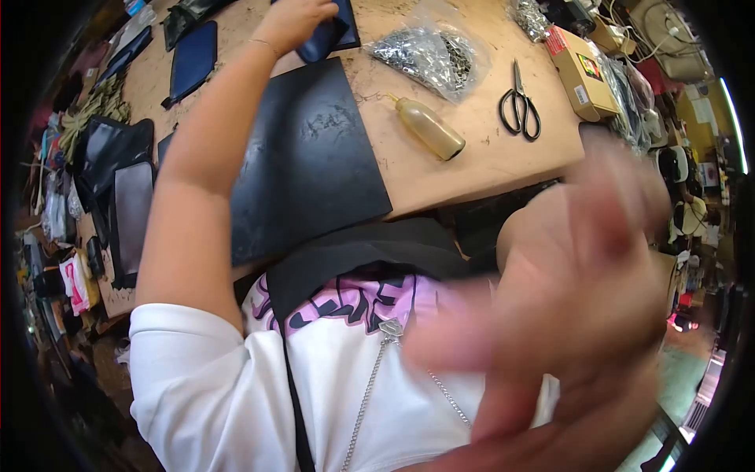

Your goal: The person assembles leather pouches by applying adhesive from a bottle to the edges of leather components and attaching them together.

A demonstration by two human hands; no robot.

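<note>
My left hand (pixel 303 22) reaches to the top of the view, its fingers bent at a dark blue piece (pixel 321 43); whether they grip it is hard to see. Close to the camera on the right, my right hand (pixel 566 299) is large and smeared by motion, its fingers spread and nothing seen in them. A black board (pixel 307 157) lies on the table under my left forearm. Right of the board are a bottle with a yellowish content (pixel 429 130) and black-handled scissors (pixel 519 110).
A clear plastic bag of small metal parts (pixel 432 55) lies at the table's back. A cardboard box (pixel 582 75) stands at the right edge. More dark blue pieces (pixel 193 59) and black sheets (pixel 118 157) lie on the left of the wooden table (pixel 487 157).
</note>
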